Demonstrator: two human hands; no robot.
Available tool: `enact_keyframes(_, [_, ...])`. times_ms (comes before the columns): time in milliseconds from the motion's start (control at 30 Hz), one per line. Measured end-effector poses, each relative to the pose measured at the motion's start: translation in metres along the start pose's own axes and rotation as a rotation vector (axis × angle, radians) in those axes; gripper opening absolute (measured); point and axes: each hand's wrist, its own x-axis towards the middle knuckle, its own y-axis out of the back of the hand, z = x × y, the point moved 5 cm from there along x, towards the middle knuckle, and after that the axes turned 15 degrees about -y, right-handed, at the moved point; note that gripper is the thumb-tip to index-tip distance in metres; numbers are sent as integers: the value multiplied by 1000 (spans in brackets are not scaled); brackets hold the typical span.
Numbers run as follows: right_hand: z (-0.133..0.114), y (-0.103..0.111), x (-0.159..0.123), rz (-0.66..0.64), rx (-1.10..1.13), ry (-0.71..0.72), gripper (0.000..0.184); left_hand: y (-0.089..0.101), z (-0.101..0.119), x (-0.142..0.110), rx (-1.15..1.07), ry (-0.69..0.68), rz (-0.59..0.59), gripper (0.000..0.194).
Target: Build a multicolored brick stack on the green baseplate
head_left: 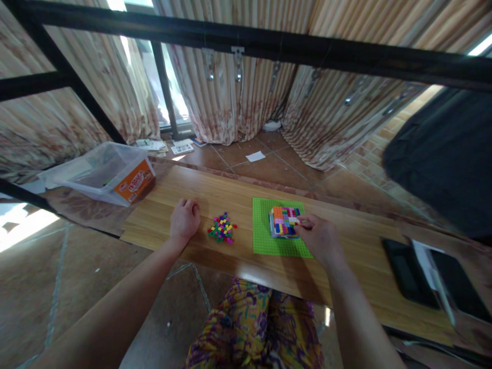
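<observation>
Steadily pinched fingers at a block's right edge

Right of the frame's centre, the right hand [321, 238] draws thumb and fingertips together over the multicoloured toy-brick block [280, 215]; whether a loose brick sits between them is too small to tell. Left of centre, the left hand [185, 219] lies loosely curled on the wooden tabletop [215, 187], its palm hidden. Pressing off-centre could shear upper bricks loose or slide the green studded baseplate [261, 243] beneath; a careless left wrist could scatter the small-brick pile [221, 228]. The block's studded top points up, its sides roughly following the baseplate's; near square and partly covered, it shows no clear long axis. Beyond, at left, stands a clear plastic bin [136, 179].
</observation>
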Motion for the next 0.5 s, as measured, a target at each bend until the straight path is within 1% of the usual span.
enact_keyframes(100, [-3, 2, 4, -16, -17, -16, 20, 0, 0, 0, 1, -4, 0, 22])
enact_keyframes(200, [-3, 2, 9, -21, 16, -14, 21, 0, -1, 0, 5, -3, 4, 21])
enact_keyframes(367, [10, -7, 13, -64, 131, -44, 27, -1, -1, -1, 22, -1, -4, 21])
enact_keyframes(500, [22, -11, 11, -53, 203, -57, 30, -1, -1, -1, 18, 0, 1, 22])
